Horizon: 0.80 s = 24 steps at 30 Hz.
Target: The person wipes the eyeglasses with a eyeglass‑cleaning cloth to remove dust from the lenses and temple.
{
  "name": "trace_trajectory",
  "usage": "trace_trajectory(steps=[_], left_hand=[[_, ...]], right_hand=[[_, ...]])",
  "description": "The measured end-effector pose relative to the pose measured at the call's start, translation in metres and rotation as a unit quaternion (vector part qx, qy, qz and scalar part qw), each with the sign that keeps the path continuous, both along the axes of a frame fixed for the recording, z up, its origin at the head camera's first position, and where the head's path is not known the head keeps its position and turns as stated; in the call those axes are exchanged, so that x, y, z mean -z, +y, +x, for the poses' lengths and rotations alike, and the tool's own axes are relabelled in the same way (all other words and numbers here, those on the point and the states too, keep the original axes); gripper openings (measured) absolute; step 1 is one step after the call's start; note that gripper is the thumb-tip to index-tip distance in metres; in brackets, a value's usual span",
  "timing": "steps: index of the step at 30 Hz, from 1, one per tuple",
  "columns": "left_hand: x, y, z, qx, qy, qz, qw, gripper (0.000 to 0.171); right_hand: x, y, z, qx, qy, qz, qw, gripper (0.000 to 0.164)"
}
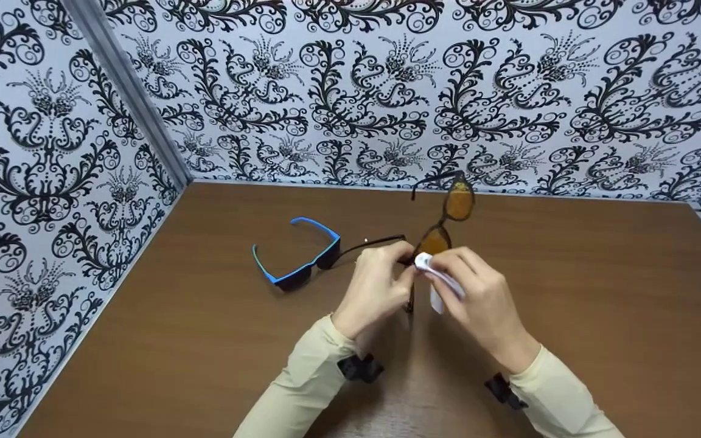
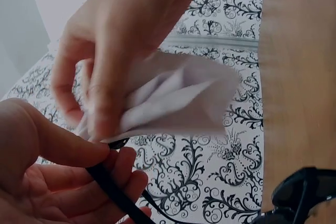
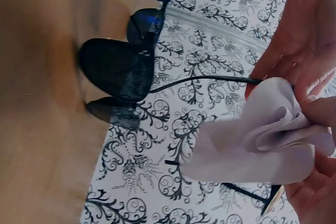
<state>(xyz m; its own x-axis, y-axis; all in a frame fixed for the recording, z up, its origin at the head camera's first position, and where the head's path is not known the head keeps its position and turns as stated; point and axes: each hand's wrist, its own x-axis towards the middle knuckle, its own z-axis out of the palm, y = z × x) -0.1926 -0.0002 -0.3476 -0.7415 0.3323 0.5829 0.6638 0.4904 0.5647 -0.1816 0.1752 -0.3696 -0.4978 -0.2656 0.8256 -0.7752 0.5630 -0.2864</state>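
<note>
My left hand (image 1: 378, 286) pinches the dark frame of a pair of amber-lensed glasses (image 1: 460, 202), raised with their lenses standing one above the other. Up close in the left wrist view, its thumb and fingers grip a black temple arm (image 2: 118, 195). My right hand (image 1: 481, 298) pinches a pale lilac cleaning cloth (image 3: 226, 156), folded and bunched between its fingers. The cloth lies against the glasses near the left fingertips and hides part of the frame. Both hands meet there, thumbs close together.
Blue-framed sunglasses (image 1: 308, 267) with dark lenses lie unfolded on the brown table (image 1: 216, 340), left of my hands. Dark sunglasses (image 3: 115, 72) show in the right wrist view. Patterned panels (image 1: 381, 91) wall in the back and left side.
</note>
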Motion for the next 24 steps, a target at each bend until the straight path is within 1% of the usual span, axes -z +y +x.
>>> trace_trajectory(steps=[3, 6, 8, 10, 12, 16, 19, 21, 23, 24], left_hand=[[0.001, -0.003, -0.001, 0.003, -0.004, -0.009, 0.9999, 0.007], [0.001, -0.004, 0.000, 0.015, -0.014, -0.025, 0.9995, 0.007], [0.001, -0.002, 0.003, 0.024, -0.023, -0.030, 0.9990, 0.007], [0.000, 0.000, 0.005, 0.031, -0.026, -0.028, 0.9988, 0.007], [0.000, 0.002, 0.006, 0.030, -0.021, -0.021, 0.9991, 0.006], [0.001, 0.001, 0.005, 0.023, -0.003, -0.001, 0.9997, 0.009], [0.002, -0.003, 0.004, 0.023, -0.001, 0.005, 0.9997, 0.010], [0.001, -0.006, 0.003, 0.022, 0.002, 0.001, 0.9998, 0.009], [0.001, -0.008, 0.003, 0.022, 0.004, -0.003, 0.9998, 0.008], [0.001, -0.010, 0.003, 0.021, 0.006, -0.005, 0.9997, 0.008]], right_hand=[[0.002, 0.005, -0.001, 0.038, -0.001, -0.006, 0.999, 0.024], [-0.002, 0.009, -0.003, 0.081, -0.005, -0.028, 0.996, 0.021], [-0.007, 0.007, -0.004, 0.094, -0.006, -0.045, 0.995, 0.019], [-0.009, 0.003, -0.003, 0.088, -0.002, -0.058, 0.994, 0.019], [-0.010, -0.001, -0.001, 0.067, 0.007, -0.058, 0.996, 0.020], [-0.005, -0.002, 0.003, 0.003, 0.028, -0.027, 0.999, 0.013], [-0.001, 0.004, 0.003, -0.025, 0.046, 0.001, 0.999, 0.016], [0.000, 0.009, 0.002, -0.023, 0.044, 0.007, 0.999, 0.014], [0.000, 0.015, 0.002, -0.003, 0.034, 0.006, 0.999, 0.011], [-0.001, 0.018, 0.002, 0.012, 0.025, 0.003, 1.000, 0.013]])
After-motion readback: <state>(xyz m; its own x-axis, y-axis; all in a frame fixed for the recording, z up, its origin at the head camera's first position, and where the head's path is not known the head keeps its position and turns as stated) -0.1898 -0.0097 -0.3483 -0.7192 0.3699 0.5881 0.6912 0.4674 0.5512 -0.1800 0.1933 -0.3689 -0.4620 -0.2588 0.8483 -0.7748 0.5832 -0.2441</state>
